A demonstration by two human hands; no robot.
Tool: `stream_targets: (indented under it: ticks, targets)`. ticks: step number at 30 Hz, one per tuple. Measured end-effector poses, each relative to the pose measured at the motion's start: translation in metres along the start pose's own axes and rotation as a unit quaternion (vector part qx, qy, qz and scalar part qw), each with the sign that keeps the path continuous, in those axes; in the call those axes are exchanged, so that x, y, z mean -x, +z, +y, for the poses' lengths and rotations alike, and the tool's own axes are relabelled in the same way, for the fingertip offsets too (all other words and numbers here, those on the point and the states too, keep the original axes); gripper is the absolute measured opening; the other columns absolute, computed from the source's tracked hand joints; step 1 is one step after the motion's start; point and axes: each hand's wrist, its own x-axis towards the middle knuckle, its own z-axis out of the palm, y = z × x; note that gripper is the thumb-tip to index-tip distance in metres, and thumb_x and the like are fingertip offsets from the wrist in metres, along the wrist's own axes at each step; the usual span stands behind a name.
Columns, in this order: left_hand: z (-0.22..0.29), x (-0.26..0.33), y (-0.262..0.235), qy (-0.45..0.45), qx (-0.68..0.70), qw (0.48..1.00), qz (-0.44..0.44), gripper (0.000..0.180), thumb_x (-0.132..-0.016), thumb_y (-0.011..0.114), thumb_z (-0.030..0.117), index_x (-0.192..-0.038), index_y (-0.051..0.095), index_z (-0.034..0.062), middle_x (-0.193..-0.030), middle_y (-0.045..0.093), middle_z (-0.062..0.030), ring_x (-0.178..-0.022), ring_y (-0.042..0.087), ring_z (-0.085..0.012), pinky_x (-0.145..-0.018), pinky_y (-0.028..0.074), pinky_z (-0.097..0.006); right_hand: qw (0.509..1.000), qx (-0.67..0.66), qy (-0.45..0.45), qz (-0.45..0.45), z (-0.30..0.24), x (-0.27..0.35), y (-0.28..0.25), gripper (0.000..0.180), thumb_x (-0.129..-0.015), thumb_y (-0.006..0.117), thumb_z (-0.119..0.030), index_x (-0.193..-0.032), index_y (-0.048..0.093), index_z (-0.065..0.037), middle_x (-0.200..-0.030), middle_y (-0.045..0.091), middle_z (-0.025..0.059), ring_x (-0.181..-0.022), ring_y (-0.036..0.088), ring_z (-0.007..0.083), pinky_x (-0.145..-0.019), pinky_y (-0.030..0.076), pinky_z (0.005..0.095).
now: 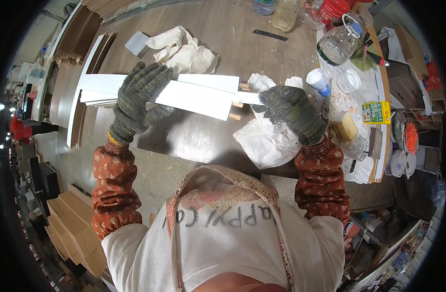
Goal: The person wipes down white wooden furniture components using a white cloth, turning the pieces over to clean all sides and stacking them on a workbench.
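Note:
Several long white boards point(198, 95) lie stacked and slightly fanned out across the bench in front of me. My left hand point(137, 100), in a dark green knitted glove, grips across them, fingers over the top and thumb at the near edge. My right hand point(293, 112), gloved alike, is closed around a flat, pale, blade-like piece point(249, 98) whose end meets the boards' right end. Its handle, if any, is hidden in the glove. Short wooden pegs point(235, 117) show beside that end. A crumpled white cloth point(266, 143) lies under and beside my right hand.
Beyond the boards lie a beige cloth point(186, 51), a grey block point(137, 44) and a dark flat strip point(270, 35). To the right stand a clear plastic jug point(337, 46), a white cup point(318, 80), a yellow sponge-like block point(345, 127) and a yellow-green box point(375, 113). Brown panels point(79, 36) lie far left.

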Motion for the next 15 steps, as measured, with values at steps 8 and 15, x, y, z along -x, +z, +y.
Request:
stream_targets:
  ticks: [8,15]
  targets:
    - [-0.001,0.003,0.000,-0.007,0.001,1.000,0.000,0.063,-0.076,0.062,0.046,-0.126,0.051,0.0099,-0.127,0.052,-0.0096,-0.121,0.046,-0.0281,-0.106,0.028,-0.044,0.977,-0.135,0.160,-0.030,-0.032,0.004,-0.001,0.034,-0.073,0.064,-0.004,-0.107,0.061,-0.007,-0.098,0.062,0.0051,-0.088,0.060,0.0214,-0.072,0.050,0.0323]
    - [-0.004,0.008,0.005,0.006,-0.050,0.999,0.009,0.060,-0.085,0.045,0.053,-0.125,0.051,0.0088,-0.127,0.052,-0.0103,-0.121,0.046,-0.0289,-0.107,0.026,-0.045,0.866,0.404,-0.294,0.009,-0.052,0.007,0.016,0.024,-0.074,0.065,-0.008,-0.098,0.065,-0.007,-0.090,0.062,0.0063,-0.069,0.060,0.0219,-0.056,0.048,0.0324]
